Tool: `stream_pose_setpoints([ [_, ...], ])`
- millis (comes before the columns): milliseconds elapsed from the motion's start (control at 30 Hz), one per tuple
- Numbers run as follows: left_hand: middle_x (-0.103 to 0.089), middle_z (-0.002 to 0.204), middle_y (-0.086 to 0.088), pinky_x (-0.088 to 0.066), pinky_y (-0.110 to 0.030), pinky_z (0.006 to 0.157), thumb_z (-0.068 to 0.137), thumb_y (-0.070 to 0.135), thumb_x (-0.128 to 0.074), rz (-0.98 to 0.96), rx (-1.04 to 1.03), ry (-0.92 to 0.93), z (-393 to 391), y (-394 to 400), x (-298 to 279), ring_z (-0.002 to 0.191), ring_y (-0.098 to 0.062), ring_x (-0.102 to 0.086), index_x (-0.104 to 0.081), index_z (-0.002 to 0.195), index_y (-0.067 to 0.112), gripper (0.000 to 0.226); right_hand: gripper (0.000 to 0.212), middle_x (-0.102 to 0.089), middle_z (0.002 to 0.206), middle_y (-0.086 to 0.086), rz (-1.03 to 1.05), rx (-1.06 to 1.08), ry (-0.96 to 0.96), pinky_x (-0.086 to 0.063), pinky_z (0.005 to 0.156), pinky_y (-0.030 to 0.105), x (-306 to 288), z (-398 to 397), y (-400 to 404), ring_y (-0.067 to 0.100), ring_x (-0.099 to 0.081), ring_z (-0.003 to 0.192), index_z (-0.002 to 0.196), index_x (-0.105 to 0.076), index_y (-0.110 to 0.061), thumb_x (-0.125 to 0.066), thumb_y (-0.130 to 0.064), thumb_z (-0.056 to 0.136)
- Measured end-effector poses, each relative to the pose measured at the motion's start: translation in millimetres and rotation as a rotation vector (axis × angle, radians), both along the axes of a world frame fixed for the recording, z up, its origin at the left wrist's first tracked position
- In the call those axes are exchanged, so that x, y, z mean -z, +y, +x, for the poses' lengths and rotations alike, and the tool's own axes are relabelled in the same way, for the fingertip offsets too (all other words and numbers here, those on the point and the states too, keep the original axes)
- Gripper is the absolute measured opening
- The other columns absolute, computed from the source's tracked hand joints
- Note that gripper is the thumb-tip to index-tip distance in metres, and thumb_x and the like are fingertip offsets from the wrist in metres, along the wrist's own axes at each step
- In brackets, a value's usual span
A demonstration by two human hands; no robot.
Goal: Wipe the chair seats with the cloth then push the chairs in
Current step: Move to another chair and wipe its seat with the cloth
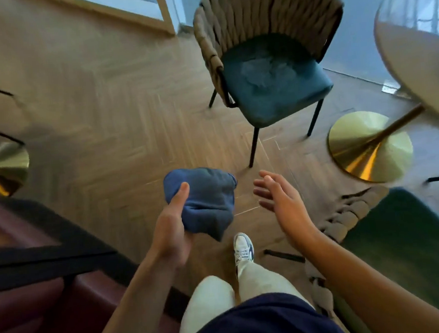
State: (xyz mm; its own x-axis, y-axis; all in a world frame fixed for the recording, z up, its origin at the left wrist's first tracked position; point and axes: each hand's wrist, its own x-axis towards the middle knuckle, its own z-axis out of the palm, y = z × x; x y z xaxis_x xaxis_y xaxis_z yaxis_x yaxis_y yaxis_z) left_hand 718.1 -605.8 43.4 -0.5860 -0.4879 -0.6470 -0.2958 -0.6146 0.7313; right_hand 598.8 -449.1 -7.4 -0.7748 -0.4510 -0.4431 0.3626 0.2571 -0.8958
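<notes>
A bunched blue cloth is held in my left hand, thumb on top, above the wooden floor. My right hand hovers beside the cloth with fingers spread and nothing in it. Ahead stands a chair with a teal seat cushion and a woven tan rope back, pulled away from the round table at the right. A second chair with a dark green seat and woven back sits close by at my lower right, partly cut off by the frame edge.
The table's gold cone base rests on the floor between the two chairs. Another gold base shows at the left edge. A dark red bench with a black frame fills the lower left. My shoe stands on herringbone wood flooring.
</notes>
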Motion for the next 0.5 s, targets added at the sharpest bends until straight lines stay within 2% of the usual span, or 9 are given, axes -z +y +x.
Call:
stream_pose_setpoints([
  [100, -0.066, 0.108, -0.006, -0.049, -0.044, 0.098, 0.087, 0.044, -0.055, 0.055, -0.049, 0.006, -56.3, -26.3, 0.8, 0.104, -0.022, -0.064, -0.061, 0.107, 0.017, 0.034, 0.037, -0.062, 0.119, -0.006, 0.012, 0.054, 0.033, -0.050, 0.092, 0.025, -3.6, -43.7, -23.8, 0.007, -0.061, 0.108, 0.134, -0.051, -0.023, -0.035, -0.036, 0.103],
  [167, -0.067, 0.101, -0.003, -0.051, -0.043, 0.093, 0.088, 0.041, -0.056, 0.090, -0.045, 0.014, -90.7, -45.0, 0.6, 0.098, -0.021, -0.065, -0.061, 0.100, 0.019, 0.026, 0.036, -0.062, 0.119, -0.007, 0.032, 0.090, 0.041, -0.050, 0.093, 0.025, -3.9, -68.8, -38.8, 0.008, -0.061, 0.108, 0.133, -0.051, -0.024, -0.034, -0.038, 0.103],
  [267, -0.067, 0.097, -0.002, -0.053, -0.037, 0.082, 0.092, 0.040, -0.055, 0.093, 0.008, 0.000, -137.1, -74.4, 6.4, 0.089, -0.017, -0.066, -0.061, 0.098, 0.019, 0.023, 0.035, -0.062, 0.118, -0.007, 0.054, 0.160, 0.016, -0.049, 0.092, 0.026, 0.1, -104.6, -57.9, 0.010, -0.060, 0.108, 0.131, -0.051, -0.025, -0.034, -0.037, 0.104],
  [400, -0.065, 0.105, -0.005, -0.054, -0.037, 0.082, 0.092, 0.041, -0.054, 0.141, 0.094, -0.023, -198.7, -118.1, 21.6, 0.094, -0.020, -0.065, -0.061, 0.103, 0.017, 0.026, 0.036, -0.061, 0.119, -0.004, 0.115, 0.237, 0.021, -0.049, 0.090, 0.026, 6.3, -157.6, -85.5, 0.010, -0.060, 0.107, 0.133, -0.050, -0.023, -0.034, -0.037, 0.104],
  [500, -0.065, 0.101, -0.005, -0.054, -0.037, 0.079, 0.094, 0.038, -0.052, 0.209, 0.149, -0.035, -246.2, -149.9, 31.0, 0.090, -0.020, -0.065, -0.061, 0.101, 0.016, 0.025, 0.036, -0.061, 0.118, -0.003, 0.153, 0.292, 0.026, -0.049, 0.090, 0.027, 8.7, -196.5, -107.9, 0.010, -0.060, 0.106, 0.133, -0.050, -0.023, -0.034, -0.036, 0.104],
])
